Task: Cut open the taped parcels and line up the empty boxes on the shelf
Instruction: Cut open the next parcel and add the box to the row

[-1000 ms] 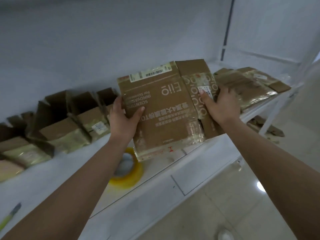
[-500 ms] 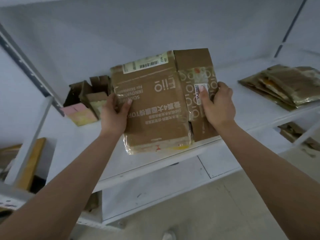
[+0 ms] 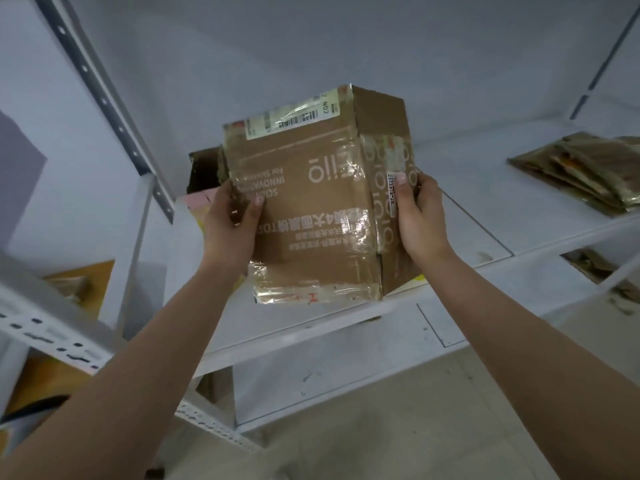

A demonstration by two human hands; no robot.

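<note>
A brown cardboard box (image 3: pixel 311 209) wrapped in clear tape, with a barcode label near its top edge, is held above the white shelf (image 3: pixel 311 327). My left hand (image 3: pixel 232 230) grips its left side, thumb across the printed face. My right hand (image 3: pixel 419 216) grips its right side, thumb on a small barcode sticker. Behind the box at the left stand an opened brown box (image 3: pixel 204 171) and a pink-topped box (image 3: pixel 197 206), both mostly hidden.
A pile of flattened taped parcels (image 3: pixel 581 174) lies on the shelf at the far right. A perforated metal upright (image 3: pixel 104 95) rises at the left. More cardboard (image 3: pixel 588 268) sits on the level below at the right.
I have carried the box leftward along the shelf to its left end, close to the opened boxes. The tape roll and the row of opened boxes have left the view.
</note>
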